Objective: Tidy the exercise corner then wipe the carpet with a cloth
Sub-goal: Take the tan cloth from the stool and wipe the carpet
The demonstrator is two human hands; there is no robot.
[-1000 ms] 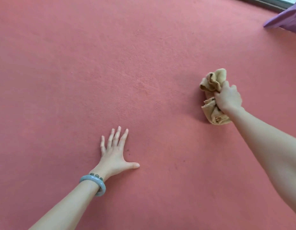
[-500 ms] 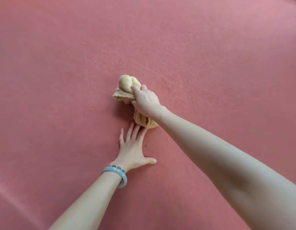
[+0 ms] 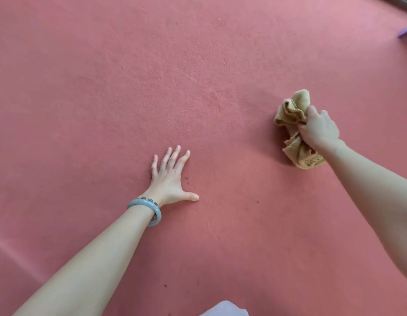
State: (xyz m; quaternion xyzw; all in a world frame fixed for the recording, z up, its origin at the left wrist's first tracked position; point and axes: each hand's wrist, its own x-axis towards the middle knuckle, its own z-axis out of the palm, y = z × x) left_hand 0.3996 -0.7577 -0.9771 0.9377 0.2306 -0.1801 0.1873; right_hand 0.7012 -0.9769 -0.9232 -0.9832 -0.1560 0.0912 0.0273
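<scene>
A red carpet (image 3: 152, 76) fills nearly the whole view. My right hand (image 3: 319, 130) is at the right, closed on a crumpled tan cloth (image 3: 291, 111) that presses on the carpet; the cloth bulges out above and below the fist. My left hand (image 3: 171, 179) lies flat on the carpet at the centre, fingers spread, palm down, holding nothing. A pale blue-grey bangle (image 3: 150, 208) sits on its wrist. The two hands are well apart.
A purple corner of something (image 3: 406, 31) pokes in at the right edge. A dark strip (image 3: 400, 1) runs along the top right corner. A bit of pale fabric (image 3: 225, 310) shows at the bottom edge. A few small dark specks (image 3: 187, 178) dot the carpet.
My right hand has swept the cloth from just above my left hand's fingers back out to the right. My left hand has stayed flat in the same place.
</scene>
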